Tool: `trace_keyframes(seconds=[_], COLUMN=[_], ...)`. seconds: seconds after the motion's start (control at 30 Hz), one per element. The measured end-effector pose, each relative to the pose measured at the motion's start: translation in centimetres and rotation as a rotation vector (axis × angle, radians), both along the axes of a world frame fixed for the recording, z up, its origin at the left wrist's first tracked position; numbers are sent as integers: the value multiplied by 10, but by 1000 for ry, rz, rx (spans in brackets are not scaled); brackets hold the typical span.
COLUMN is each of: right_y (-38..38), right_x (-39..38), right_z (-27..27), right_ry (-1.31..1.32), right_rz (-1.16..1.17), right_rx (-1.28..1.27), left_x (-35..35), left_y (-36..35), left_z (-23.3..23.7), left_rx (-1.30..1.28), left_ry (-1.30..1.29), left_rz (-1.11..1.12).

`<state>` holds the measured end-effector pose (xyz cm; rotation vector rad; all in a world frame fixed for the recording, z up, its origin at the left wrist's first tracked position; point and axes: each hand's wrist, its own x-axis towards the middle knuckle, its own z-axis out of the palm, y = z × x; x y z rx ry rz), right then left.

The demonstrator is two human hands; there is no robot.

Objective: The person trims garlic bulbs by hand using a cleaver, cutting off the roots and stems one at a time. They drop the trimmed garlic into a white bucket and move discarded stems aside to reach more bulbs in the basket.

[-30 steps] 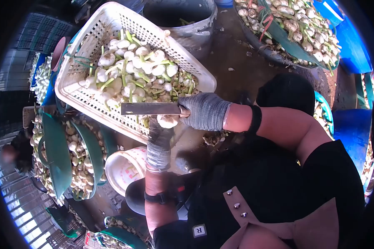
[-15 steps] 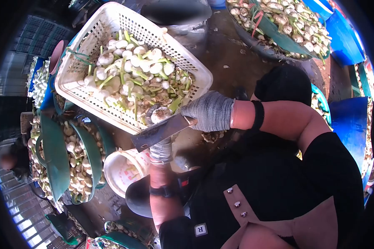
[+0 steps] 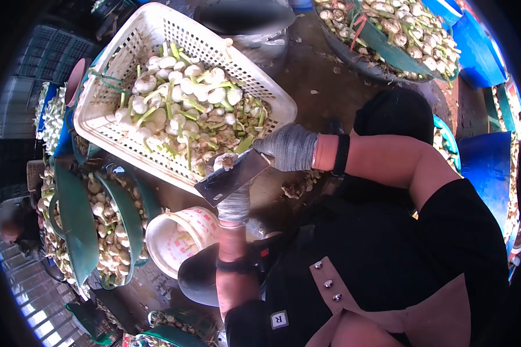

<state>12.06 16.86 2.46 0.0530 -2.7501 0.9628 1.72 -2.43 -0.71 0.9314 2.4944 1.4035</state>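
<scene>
My right hand [image 3: 290, 148], in a grey knit glove, is closed around the handle of a broad-bladed cleaver [image 3: 230, 180]. The blade slants down to the left, over the near edge of the white basket. Behind it, my gloved left hand [image 3: 235, 206] grips a garlic bulb [image 3: 226, 160], its root end facing up against the blade's upper edge. The cleaver hides most of the left fingers. Beyond both hands, the white perforated basket [image 3: 95, 92] holds trimmed garlic bulbs, green stem pieces and scraps.
A white bucket [image 3: 162, 243] lies tipped below the basket. Green tubs [image 3: 75, 225] of garlic stand on the left. At upper right is a wide basin [image 3: 344, 49] heaped with bulbs, beside blue barrels [image 3: 483, 156]. Peelings [image 3: 298, 186] litter the wet floor. Another person is blurred at far left.
The cleaver has shifted slightly right and turned, showing more of its flat face. My right hand has risen a little; my left hand and the bulb have moved slightly right.
</scene>
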Motion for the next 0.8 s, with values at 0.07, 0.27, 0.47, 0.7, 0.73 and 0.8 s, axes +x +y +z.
trace_keyframes(seconds=[0.07,0.27,0.47,0.7,0.73,0.8], right_y=[5,54,2,-14,-15,-18], right_x=[0,-19,-19,-16,-19,-16], right_z=[-6,-22,38,60,54,57], right_ry=[24,-504,-93,-48,80,12], right_rz=[9,-337,68,-42,-18,5], right_rx=[34,185,-717,-619,-519,-569], left_x=[1,20,13,27,26,13], left_y=[4,-2,12,21,19,13], left_z=[2,76,61,84,90,64], left_rx=[0,59,148,401,584,657], left_ry=[11,404,-290,-503,-802,-1194], left_rz=[35,10,25,-250,-200,-174])
